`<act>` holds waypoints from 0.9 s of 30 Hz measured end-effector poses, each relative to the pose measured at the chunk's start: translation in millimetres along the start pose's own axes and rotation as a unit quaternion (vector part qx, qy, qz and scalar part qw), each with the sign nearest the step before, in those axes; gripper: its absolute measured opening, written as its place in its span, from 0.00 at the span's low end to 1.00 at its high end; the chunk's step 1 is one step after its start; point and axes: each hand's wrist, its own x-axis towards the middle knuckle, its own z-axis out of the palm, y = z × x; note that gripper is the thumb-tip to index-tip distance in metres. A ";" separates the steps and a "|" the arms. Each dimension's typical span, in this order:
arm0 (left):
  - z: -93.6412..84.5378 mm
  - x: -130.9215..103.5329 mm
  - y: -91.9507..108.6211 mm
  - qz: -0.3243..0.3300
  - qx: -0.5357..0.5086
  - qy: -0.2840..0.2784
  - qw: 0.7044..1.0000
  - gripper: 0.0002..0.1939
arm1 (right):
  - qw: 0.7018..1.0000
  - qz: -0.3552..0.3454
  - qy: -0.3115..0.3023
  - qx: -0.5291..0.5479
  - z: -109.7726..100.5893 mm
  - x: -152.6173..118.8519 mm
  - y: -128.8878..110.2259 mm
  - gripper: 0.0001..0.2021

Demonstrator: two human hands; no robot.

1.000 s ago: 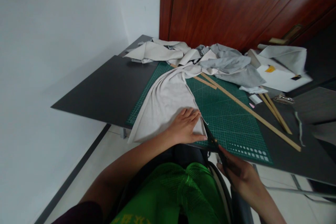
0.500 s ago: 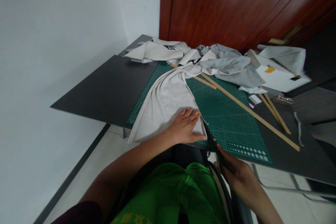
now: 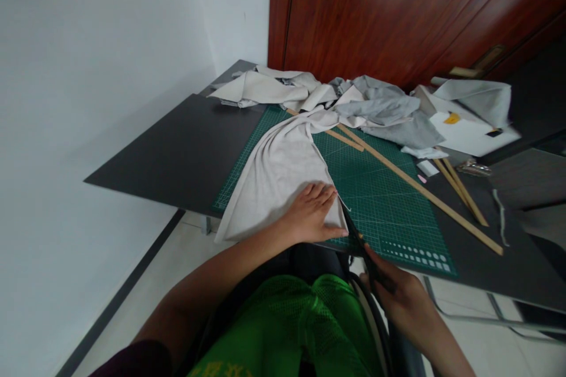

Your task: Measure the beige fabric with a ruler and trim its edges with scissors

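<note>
A pale grey cloth (image 3: 278, 171) is spread over the green cutting mat (image 3: 384, 206), its lower end reaching past the table's front edge. My left hand (image 3: 312, 212) lies flat on the cloth near its right edge, fingers spread. Black scissors (image 3: 365, 256) are in my right hand (image 3: 400, 294) at the table's front edge. Their blades point up and left to the cloth's lower right edge, close to my left thumb. A thin strip runs along that edge. The blade tips are hard to make out.
Crumpled grey cloths (image 3: 380, 103) lie along the back of the dark table (image 3: 163, 153). A long wooden strip (image 3: 420, 188) crosses the mat, with shorter ones beside it. At the right are a white box (image 3: 460, 129), a small white block (image 3: 427, 168) and a cord (image 3: 501, 218).
My left hand stays in place on the cloth. My right hand has barely moved with the scissors. The view has shifted very slightly.
</note>
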 end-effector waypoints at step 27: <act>-25.1 11.5 -0.8 0.104 -0.055 -0.066 0.991 0.28 | 0.952 0.182 -0.024 0.244 24.9 -82.2 15.3 0.37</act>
